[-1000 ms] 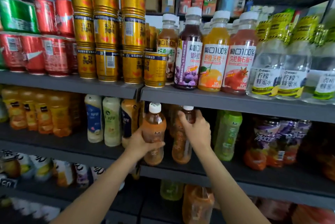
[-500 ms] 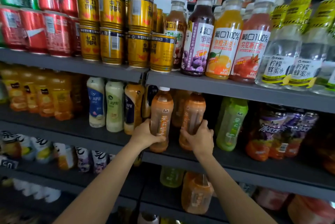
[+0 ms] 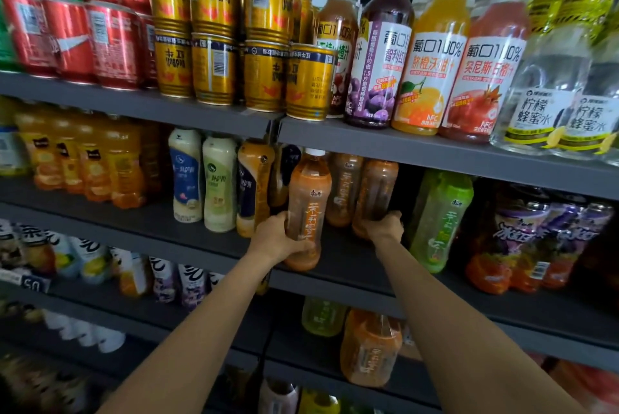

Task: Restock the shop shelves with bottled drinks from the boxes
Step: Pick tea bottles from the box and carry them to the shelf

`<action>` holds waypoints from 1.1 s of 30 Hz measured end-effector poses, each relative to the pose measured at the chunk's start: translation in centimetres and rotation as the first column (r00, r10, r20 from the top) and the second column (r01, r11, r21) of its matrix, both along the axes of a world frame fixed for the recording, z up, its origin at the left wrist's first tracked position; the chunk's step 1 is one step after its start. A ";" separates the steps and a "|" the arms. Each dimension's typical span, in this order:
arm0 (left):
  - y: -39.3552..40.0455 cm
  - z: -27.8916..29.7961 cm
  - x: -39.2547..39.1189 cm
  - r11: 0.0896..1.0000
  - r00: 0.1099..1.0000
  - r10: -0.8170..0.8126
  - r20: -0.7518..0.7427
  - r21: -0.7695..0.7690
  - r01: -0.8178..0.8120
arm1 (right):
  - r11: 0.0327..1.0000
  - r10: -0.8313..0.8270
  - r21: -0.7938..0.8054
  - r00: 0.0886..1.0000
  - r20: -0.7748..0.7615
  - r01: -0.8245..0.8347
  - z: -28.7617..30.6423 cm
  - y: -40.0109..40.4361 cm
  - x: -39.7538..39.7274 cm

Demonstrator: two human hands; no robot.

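Orange-brown plastic tea bottles are being set on the dark grey metal middle shelf [image 3: 351, 266]. One white-capped orange-brown bottle [image 3: 308, 202] is gripped low on its body by the left hand [image 3: 278, 239], fingers and thumb curled round it, its base at the shelf's front edge. A second orange-brown bottle [image 3: 375, 192], standing further back, is held near its base by the right hand [image 3: 385, 228], fingers wrapped round it. A green plastic bottle [image 3: 438, 219] stands just beside it.
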State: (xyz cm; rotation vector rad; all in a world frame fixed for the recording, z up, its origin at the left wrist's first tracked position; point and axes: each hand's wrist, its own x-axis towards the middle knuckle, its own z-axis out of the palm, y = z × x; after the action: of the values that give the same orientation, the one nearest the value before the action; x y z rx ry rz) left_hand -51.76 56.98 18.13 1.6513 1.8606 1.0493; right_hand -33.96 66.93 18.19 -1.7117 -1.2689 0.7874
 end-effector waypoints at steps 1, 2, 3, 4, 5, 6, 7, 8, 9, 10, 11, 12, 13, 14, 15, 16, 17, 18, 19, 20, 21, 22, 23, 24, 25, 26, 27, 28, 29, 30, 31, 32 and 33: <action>0.2 -0.1 0.1 1.000 1.000 0.003 -0.008 0.000 -0.003 | 1.000 0.011 -0.007 0.999 -0.043 -0.011 -0.2 0.1 0.2; 0.3 -0.1 0.3 1.000 1.000 0.007 -0.014 0.001 -0.007 | 1.000 0.026 0.000 0.997 -0.075 -0.026 -0.4 0.1 0.5; 0.6 -0.1 0.6 1.000 1.000 0.009 -0.018 0.001 -0.009 | 0.999 0.044 0.014 0.994 -0.098 -0.043 -0.5 0.1 0.7; 1.0 -0.2 0.9 1.000 1.000 0.010 -0.018 0.002 -0.010 | 0.998 0.062 0.031 0.992 -0.112 -0.059 -0.7 0.1 1.1; 1.3 -0.2 1.2 1.000 1.000 0.013 -0.017 0.004 -0.013 | 0.996 0.076 0.049 0.990 -0.121 -0.071 -0.8 0.0 1.3; 1.7 -0.2 1.7 1.000 1.000 0.019 -0.022 0.011 -0.019 | 0.994 0.090 0.067 0.987 -0.130 -0.082 -0.8 -0.1 1.5; 2.1 -0.2 2.2 0.999 0.999 0.029 -0.030 0.016 -0.029 | 0.992 0.102 0.083 0.984 -0.146 -0.091 -1.0 -0.3 1.8; 2.5 -0.1 2.7 0.999 0.999 0.039 -0.036 0.023 -0.038 | 0.990 0.118 0.095 0.980 -0.163 -0.103 -1.0 -0.5 2.0; 2.9 -0.2 3.3 0.999 0.998 0.048 -0.035 0.027 -0.047 | 0.987 0.139 0.106 0.975 -0.175 -0.122 -1.1 -0.8 2.2; 3.4 -0.3 3.9 0.998 0.998 0.056 -0.032 0.035 -0.055 | 0.983 0.163 0.115 0.971 -0.173 -0.144 -1.2 -1.1 2.4; 3.8 -0.4 4.4 0.997 0.998 0.063 -0.029 0.037 -0.062 | 0.978 0.186 0.125 0.970 -0.156 -0.168 -1.3 -1.4 2.6; 4.2 -0.6 4.9 0.996 0.997 0.076 -0.029 0.041 -0.074 | 0.973 0.203 0.136 0.972 -0.122 -0.187 -1.2 -1.7 2.8; 4.6 -0.7 5.4 0.995 0.996 0.089 -0.029 0.042 -0.088 | 0.968 0.218 0.147 0.973 -0.083 -0.204 -1.1 -2.0 2.9; 5.0 -0.9 5.7 0.994 0.995 0.100 -0.029 0.048 -0.099 | 0.963 0.228 0.156 0.972 -0.051 -0.218 -0.9 -2.3 3.0; 5.3 -1.1 6.0 0.993 0.994 0.107 -0.029 0.057 -0.105 | 0.959 0.238 0.165 0.971 -0.031 -0.230 -0.7 -2.5 3.0; 5.4 -1.3 6.1 0.992 0.994 0.110 -0.028 0.070 -0.108 | 0.956 0.245 0.171 0.969 -0.011 -0.240 -0.4 -2.9 3.0; 5.3 -1.5 6.1 0.992 0.994 0.108 -0.026 0.073 -0.106 | 0.952 0.251 0.179 0.968 0.009 -0.249 -0.2 -3.2 2.9; 5.1 -1.7 6.0 0.993 0.995 0.101 -0.019 0.068 -0.100 | 0.946 0.260 0.192 0.965 0.030 -0.261 0.0 -3.5 2.7; 4.7 -2.0 5.7 0.994 0.995 0.095 -0.002 0.059 -0.095 | 0.939 0.267 0.211 0.963 0.048 -0.271 0.2 -3.9 2.5; 4.0 -2.3 5.3 0.993 0.995 0.100 0.024 0.067 -0.101 | 0.931 0.265 0.240 0.962 0.070 -0.274 0.5 -4.4 2.1; 3.1 -2.6 4.7 0.988 0.993 0.112 0.048 0.098 -0.117 | 0.919 0.250 0.291 0.964 0.093 -0.266 0.6 -4.8 1.5; 1.7 -2.8 3.9 0.977 0.990 0.131 0.053 0.163 -0.138 | 0.899 0.226 0.361 0.968 0.109 -0.250 0.7 -5.4 0.6; 0.0 -3.1 2.8 0.955 0.987 0.157 0.036 0.249 -0.161 | 0.867 0.201 0.443 0.974 0.107 -0.228 0.9 -6.1 -0.5; -1.9 -3.3 1.6 0.924 0.982 0.188 0.011 0.337 -0.180 | 0.829 0.190 0.519 0.978 0.090 -0.209 1.0 -7.1 -2.0; -3.9 -3.6 0.1 0.894 0.975 0.223 -0.002 0.400 -0.204 | 0.790 0.201 0.578 0.977 0.073 -0.206 1.1 -8.1 -3.9; -6.1 -3.9 -1.6 0.874 0.966 0.260 0.002 0.426 -0.236 | 0.756 0.233 0.614 0.970 0.070 -0.226 1.2 -9.4 -6.0; -8.3 -4.4 -3.6 0.864 0.954 0.299 0.018 0.418 -0.279 | 0.729 0.286 0.628 0.955 0.082 -0.272 1.1 -10.7 -8.4; -10.6 -5.0 -5.7 0.857 0.938 0.344 0.046 0.393 -0.333 | 0.700 0.355 0.627 0.928 0.112 -0.343 1.0 -12.1 -11.0; -12.9 -6.1 -7.9 0.849 0.915 0.395 0.078 0.349 -0.397 | 0.666 0.428 0.613 0.891 0.153 -0.426 0.7 -13.7 -13.7; -15.3 -7.2 -10.2 0.837 0.885 0.456 0.098 0.291 -0.464 | 0.625 0.497 0.592 0.844 0.201 -0.509 0.3 -15.5 -16.4; -17.9 -8.6 -12.6 0.818 0.846 0.524 0.100 0.217 -0.532 | 0.583 0.555 0.564 0.793 0.249 -0.585 -0.3 -17.3 -19.2; -20.8 -10.1 -14.8 0.796 0.806 0.585 0.091 0.131 -0.592 | 0.539 0.605 0.527 0.738 0.301 -0.657 -1.0 -19.4 -21.7; -23.9 -12.0 -17.0 0.772 0.772 0.630 0.082 0.039 -0.635 | 0.493 0.648 0.478 0.674 0.355 -0.727 -2.0 -21.4 -24.1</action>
State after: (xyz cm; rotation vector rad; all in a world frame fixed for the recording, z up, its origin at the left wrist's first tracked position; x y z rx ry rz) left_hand -68.79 33.04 6.17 0.9873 2.4331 1.4088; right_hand -58.10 45.52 16.17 -0.6967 -2.0912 0.6024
